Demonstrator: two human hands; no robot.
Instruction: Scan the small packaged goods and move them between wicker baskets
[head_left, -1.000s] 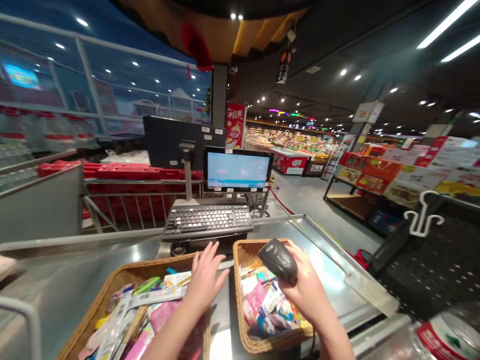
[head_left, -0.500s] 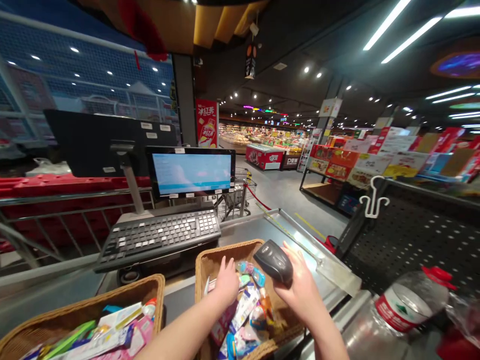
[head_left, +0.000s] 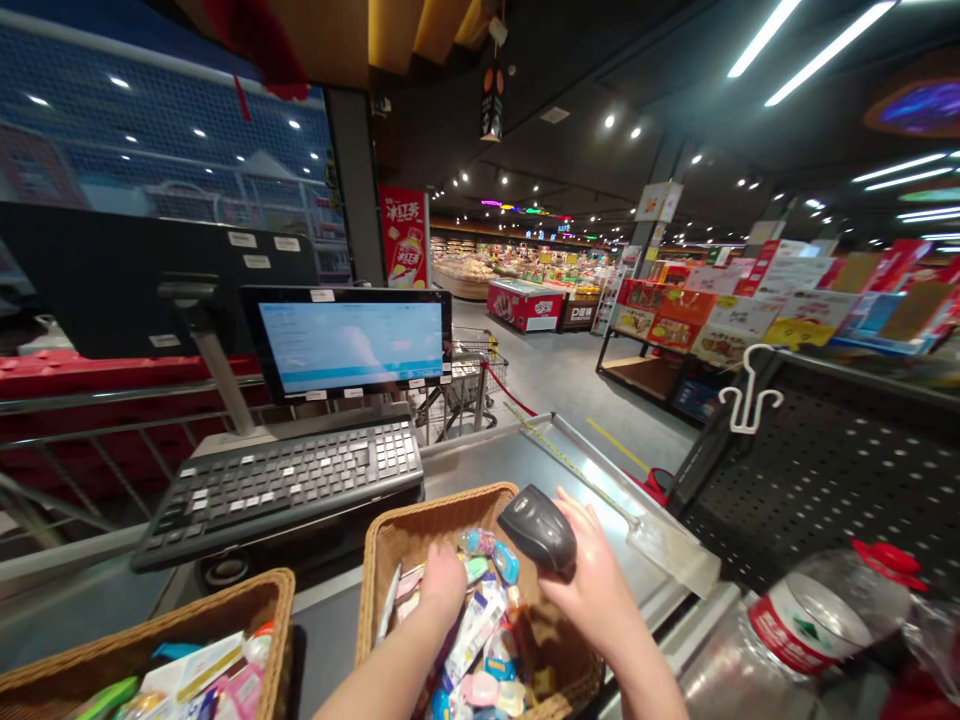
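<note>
My right hand [head_left: 592,575] is wrapped round a black barcode scanner [head_left: 538,530], held above the right side of a woven basket [head_left: 379,540]. Inside that basket lie mixed small packaged goods, among them a white-and-blue box [head_left: 474,625] and a blue-and-pink packet [head_left: 491,548]. Down among these goods at the basket's left side is my left hand [head_left: 442,580]. Its fingers are curled and point downward; the fingertips are hidden, so what they grip, if anything, does not show.
A second woven basket [head_left: 281,620] of packaged goods stands at left. Behind are a keyboard [head_left: 292,480] and a lit monitor [head_left: 352,345]. A large clear bottle [head_left: 810,620] with a red cap is at right, near a black perforated panel [head_left: 847,480] with a white hook [head_left: 748,395].
My left hand has gone from outstretched fingers over the basket to curled fingers lower among the goods. The scanner stays in my right hand. The view has turned slightly right.
</note>
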